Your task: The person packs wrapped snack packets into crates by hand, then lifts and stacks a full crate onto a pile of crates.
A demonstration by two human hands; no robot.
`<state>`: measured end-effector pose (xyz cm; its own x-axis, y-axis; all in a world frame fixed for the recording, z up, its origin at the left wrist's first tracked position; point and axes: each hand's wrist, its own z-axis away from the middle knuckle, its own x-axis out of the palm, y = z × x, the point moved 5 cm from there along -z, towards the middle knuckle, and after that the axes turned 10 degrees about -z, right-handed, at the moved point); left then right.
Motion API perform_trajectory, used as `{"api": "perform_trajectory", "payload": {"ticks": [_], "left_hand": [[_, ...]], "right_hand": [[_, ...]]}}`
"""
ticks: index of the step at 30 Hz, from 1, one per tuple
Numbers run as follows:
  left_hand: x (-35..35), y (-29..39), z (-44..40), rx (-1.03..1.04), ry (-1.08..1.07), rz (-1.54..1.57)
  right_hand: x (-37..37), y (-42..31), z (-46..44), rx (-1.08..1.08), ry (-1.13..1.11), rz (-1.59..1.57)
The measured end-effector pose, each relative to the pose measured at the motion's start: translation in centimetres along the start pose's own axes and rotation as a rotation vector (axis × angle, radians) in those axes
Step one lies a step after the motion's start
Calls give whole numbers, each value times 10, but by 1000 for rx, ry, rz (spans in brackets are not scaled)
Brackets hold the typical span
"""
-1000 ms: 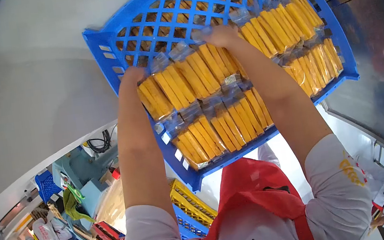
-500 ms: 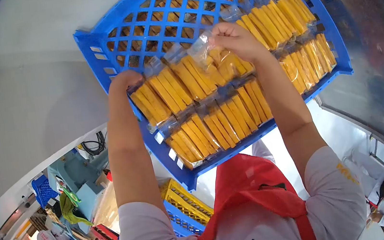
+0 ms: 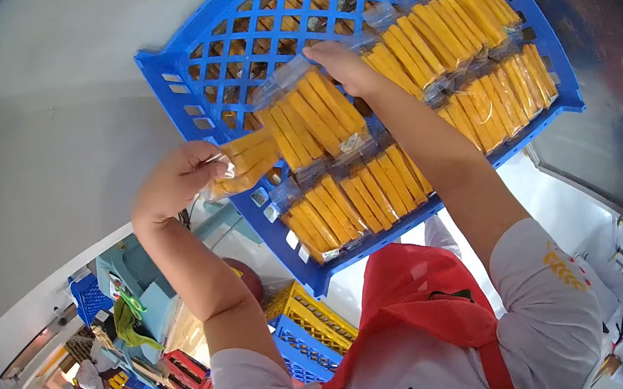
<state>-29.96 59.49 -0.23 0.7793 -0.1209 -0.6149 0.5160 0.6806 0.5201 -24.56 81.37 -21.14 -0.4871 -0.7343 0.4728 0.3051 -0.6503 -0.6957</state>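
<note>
One packet (image 3: 248,159) now hangs over the crate's (image 3: 317,275) left edge, pinched in our left hand (image 3: 181,174).
We've just pulled it from the row's (image 3: 317,119) end, shortening the row; whether our right hand (image 3: 342,66), behind the row, grips anything, we cannot tell.

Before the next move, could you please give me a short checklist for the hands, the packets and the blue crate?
1. Left hand gripping a bagged packet: ok, its fingers close on one end.
2. Right hand free of any packet: cannot tell, its fingertips do not show clearly.
3. Bagged packet clear of the left edge of the blue crate: not ok, they overlap in this view.
4. Lower row of packets inside the crate: ok.
5. Bagged packet sealed: cannot tell, the left hand covers its end.
</note>
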Motion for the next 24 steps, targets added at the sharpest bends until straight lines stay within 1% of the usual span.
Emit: {"api": "perform_trajectory", "payload": {"ticks": [1,2,3,4,5,6,7,8,9,10,11,13,14,16,18,21,23,24], "left_hand": [[-3,4,2,-1,4,10],[-5,10,1,52,-28,91],[-6,15,-2,108,-57,173],[-8,15,-10,114,-52,185],[-9,14,-22,111,-119,-1],[-11,12,-36,106,-184,-192],[-11,9,-55,167,-194,-197],[-5,2,-77,227,-202,-205],[2,-14,-103,157,-69,7],[13,-32,-125,88,64,217],[27,-42,-139,88,66,217],[39,-64,-154,-110,467,546],[56,-65,-157,-110,461,554],[75,-72,-131,-145,890,937],[116,-103,-129,-212,704,1024],[156,-79,-105,-313,692,1098],[181,-70,-108,-229,422,1526],[182,-66,-105,-230,427,1530]], "right_hand": [[0,-12,20,-133,57,100],[0,-21,39,-269,114,204],[-4,-15,47,-269,112,219],[-2,-2,54,-215,0,282],[-2,11,62,-157,-109,341],[3,9,78,-123,-43,471],[4,5,85,-124,-45,477],[5,7,89,-12,-58,303],[6,11,92,100,-71,127],[8,12,92,98,-75,128],[9,14,91,70,-90,68],[10,11,95,53,-92,13],[9,6,98,79,-60,-2],[5,3,100,102,-29,-22],[3,6,98,112,-27,-120],[-2,27,86,164,-3,-141],[6,27,93,209,16,-118],[8,28,96,249,32,-90]]}}
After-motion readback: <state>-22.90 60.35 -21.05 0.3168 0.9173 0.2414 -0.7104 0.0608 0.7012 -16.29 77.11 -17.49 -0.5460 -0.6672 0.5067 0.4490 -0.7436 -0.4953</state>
